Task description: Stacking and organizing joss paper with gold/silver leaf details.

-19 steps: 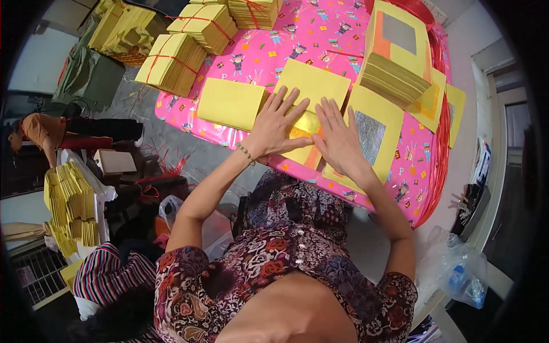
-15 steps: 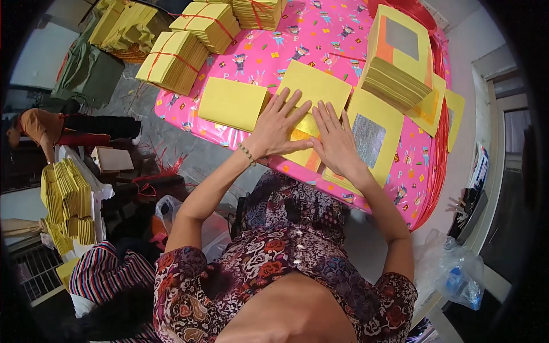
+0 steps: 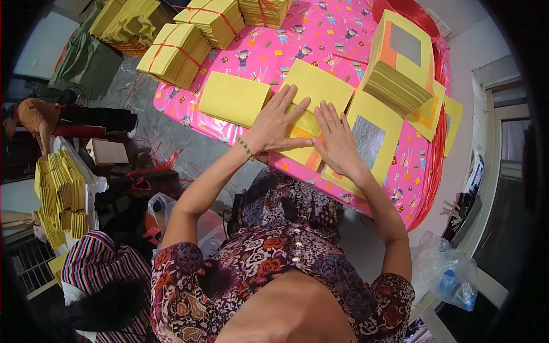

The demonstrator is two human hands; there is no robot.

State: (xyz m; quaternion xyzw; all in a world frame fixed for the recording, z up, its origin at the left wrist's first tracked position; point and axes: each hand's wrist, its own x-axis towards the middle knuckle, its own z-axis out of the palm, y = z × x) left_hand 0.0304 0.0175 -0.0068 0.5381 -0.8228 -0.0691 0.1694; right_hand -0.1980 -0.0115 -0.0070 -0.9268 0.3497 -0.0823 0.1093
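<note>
Right of both hands (image 3: 274,127) (image 3: 338,143), clear bag (image 3: 432,262) with blue contents (image 3: 448,281)

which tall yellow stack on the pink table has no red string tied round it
The rightmost tall stack, topped by a grey rectangle; the three bundles toward the left each show red string.

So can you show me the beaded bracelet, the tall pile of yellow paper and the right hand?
Beaded bracelet (image 3: 246,148): head view, on its middle beads.
Tall pile of yellow paper (image 3: 401,68): head view, on the yellow part of its top sheet.
Right hand (image 3: 338,145): head view, on its back.
</note>
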